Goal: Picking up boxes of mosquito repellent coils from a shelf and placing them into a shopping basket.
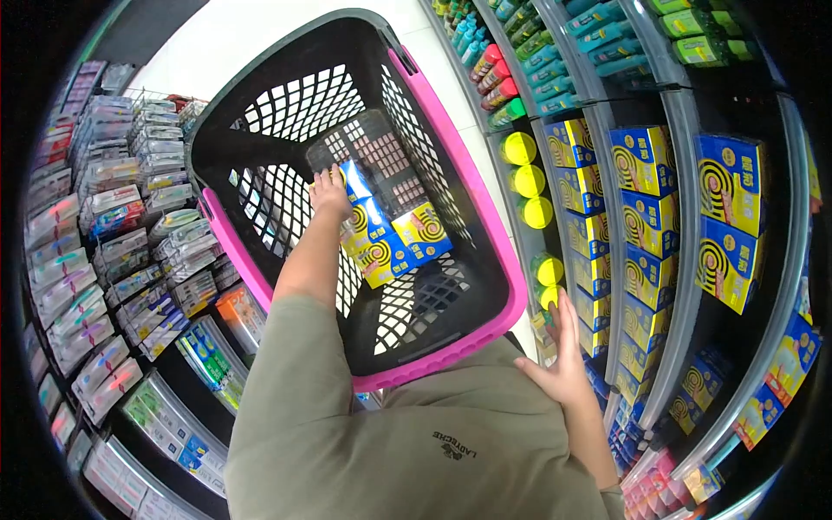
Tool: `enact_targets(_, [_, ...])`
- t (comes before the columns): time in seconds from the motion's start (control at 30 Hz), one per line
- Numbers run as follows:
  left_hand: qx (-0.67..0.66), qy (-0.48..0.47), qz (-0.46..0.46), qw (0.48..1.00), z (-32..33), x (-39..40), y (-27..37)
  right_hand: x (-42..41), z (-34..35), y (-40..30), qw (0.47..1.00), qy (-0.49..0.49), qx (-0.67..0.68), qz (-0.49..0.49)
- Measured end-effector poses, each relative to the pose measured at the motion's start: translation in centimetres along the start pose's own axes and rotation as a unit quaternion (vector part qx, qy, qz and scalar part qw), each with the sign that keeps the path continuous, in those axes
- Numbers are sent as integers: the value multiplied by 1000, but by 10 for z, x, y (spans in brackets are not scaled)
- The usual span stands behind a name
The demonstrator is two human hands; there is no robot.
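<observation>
A black plastic shopping basket (273, 153) with a pink rim and handle stands in front of me. Inside it lie several blue and yellow boxes (383, 244) with a coil pattern. My left hand (330, 192) reaches into the basket and rests over the box at the upper left of the group; whether its fingers grip that box is hard to tell. Outside the basket, at the right, my right hand (564, 364) is raised beside the shelf with its fingers apart, holding nothing, near yellow-lidded containers (550, 270).
Shelves on the right carry more blue and yellow boxes (643, 162), with teal bottles (551, 75) and red-capped bottles (497, 78) farther up. Along the left hang packaged toothbrushes (65, 273) on racks, above shelved cartons (169, 432).
</observation>
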State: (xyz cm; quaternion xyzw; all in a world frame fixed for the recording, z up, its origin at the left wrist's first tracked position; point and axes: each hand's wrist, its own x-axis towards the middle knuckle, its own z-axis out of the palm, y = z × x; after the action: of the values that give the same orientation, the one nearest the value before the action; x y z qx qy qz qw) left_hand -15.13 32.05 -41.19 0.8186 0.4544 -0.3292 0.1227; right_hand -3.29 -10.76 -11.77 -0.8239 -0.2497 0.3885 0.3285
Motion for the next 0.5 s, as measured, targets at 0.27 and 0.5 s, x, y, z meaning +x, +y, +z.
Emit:
enact_targets(0.27, [-37,-36,52,997,13,-22,4,-4,-5,-2,998,39,-15,-51])
enact_targets(0.5, [-531,127,167,821,17,-84,-4,-25,-42,6,982,141,2,-123])
